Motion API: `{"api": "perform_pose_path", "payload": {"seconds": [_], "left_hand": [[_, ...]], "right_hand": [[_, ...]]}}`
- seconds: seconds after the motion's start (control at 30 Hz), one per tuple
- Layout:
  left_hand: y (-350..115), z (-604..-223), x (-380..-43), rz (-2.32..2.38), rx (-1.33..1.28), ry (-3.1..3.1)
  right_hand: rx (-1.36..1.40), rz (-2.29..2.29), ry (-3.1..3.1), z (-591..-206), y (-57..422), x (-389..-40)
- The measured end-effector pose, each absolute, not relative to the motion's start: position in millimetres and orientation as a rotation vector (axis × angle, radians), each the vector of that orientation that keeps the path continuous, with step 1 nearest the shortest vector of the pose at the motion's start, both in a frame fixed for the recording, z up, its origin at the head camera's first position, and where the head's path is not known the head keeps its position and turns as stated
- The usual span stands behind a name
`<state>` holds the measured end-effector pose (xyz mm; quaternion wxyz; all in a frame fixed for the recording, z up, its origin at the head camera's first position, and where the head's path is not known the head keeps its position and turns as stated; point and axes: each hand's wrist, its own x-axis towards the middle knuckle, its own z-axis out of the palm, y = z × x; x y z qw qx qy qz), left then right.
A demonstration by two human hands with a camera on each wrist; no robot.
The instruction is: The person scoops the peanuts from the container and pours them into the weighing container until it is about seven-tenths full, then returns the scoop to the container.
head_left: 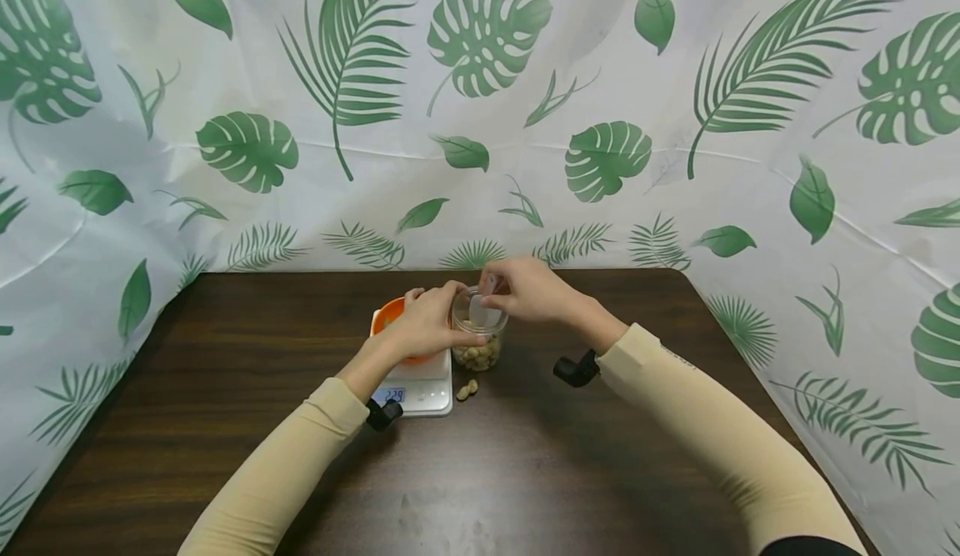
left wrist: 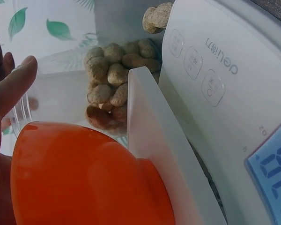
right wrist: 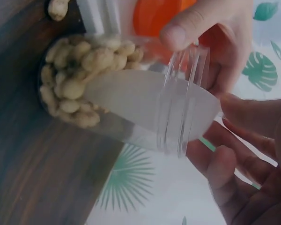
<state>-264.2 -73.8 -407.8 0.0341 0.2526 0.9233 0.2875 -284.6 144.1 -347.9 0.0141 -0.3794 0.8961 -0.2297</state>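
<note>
A clear jar (right wrist: 136, 133) with peanuts (right wrist: 96, 61) in its lower part stands on the table, right of the kitchen scale (head_left: 429, 398). My left hand (head_left: 427, 323) grips the jar near its rim, with the thumb on the near side. My right hand (head_left: 536, 291) pinches the end of a translucent white scoop (right wrist: 131, 96), which slants down through the jar's mouth to the peanuts. An orange bowl (left wrist: 84, 173) sits on the scale's white platform, partly hidden by my left hand and forearm in the head view. Its contents are mostly hidden.
Loose peanuts (head_left: 467, 389) lie on the dark wooden table (head_left: 525, 473) just in front of the jar. The scale's lit display (head_left: 393, 395) faces me. A leaf-patterned sheet (head_left: 480, 189) hangs behind the table's back edge.
</note>
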Motion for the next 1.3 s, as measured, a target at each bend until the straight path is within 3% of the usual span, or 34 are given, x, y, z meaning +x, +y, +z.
{"api": "perform_pose_path", "payload": {"seconds": [1.13,1.3], "left_hand": [[-72,-409,-266,0.901,0.813,2.806],[-72,-406,-265,0.878,0.806,2.822]], "right_hand": [[-1.1,-0.78,2.75,-352,141,-283],[-1.237,-0.68,2.769,-354,135,-281]]}}
